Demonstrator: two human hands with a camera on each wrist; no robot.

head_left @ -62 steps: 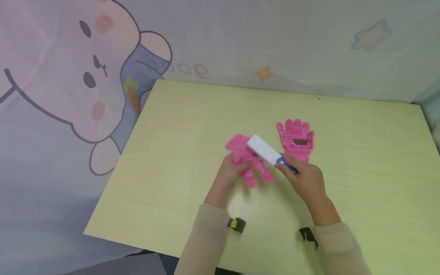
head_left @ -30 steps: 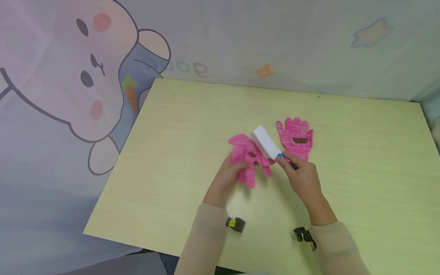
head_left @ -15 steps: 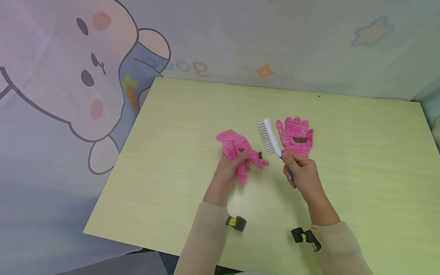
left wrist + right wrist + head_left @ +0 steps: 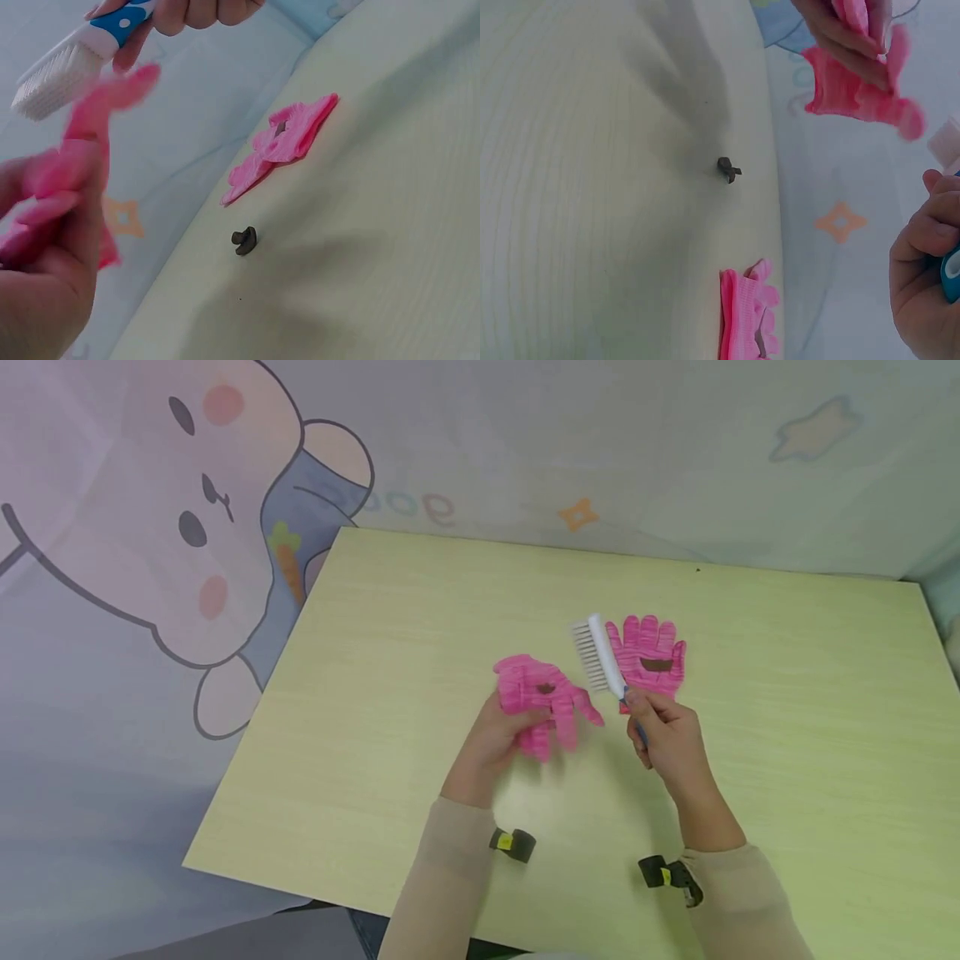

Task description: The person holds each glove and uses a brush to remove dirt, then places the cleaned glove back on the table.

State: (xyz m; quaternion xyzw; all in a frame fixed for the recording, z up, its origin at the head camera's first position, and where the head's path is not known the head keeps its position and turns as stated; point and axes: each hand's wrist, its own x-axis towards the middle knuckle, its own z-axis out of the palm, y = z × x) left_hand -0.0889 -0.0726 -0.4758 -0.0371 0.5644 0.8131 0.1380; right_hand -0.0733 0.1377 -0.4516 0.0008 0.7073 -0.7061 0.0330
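Observation:
My left hand (image 4: 501, 739) grips a pink knitted glove (image 4: 525, 672), with the thumb across its front and glove fingers hanging down. A small dark brown patch (image 4: 545, 688) shows on that glove. My right hand (image 4: 671, 731) grips the handle of a white brush (image 4: 609, 656). Its bristles face the held glove, with a gap between them. In the left wrist view, the brush (image 4: 56, 82) is beside a raised glove finger (image 4: 135, 86). Another pink glove (image 4: 633, 639) with a dark brown patch (image 4: 657, 665) lies on the table, partly behind the brush and right hand.
A small curled dark piece (image 4: 244, 240) lies on the pale yellow table (image 4: 390, 693), visible in both wrist views. Black wrist devices (image 4: 513, 844) hang by both sleeves. A printed cloth (image 4: 480, 443) stands behind the table's far edge.
The brush has drawn away from the held glove to the right and turned more upright. The left hand has shifted the glove about; its fingers hang spread. The table glove stays put.

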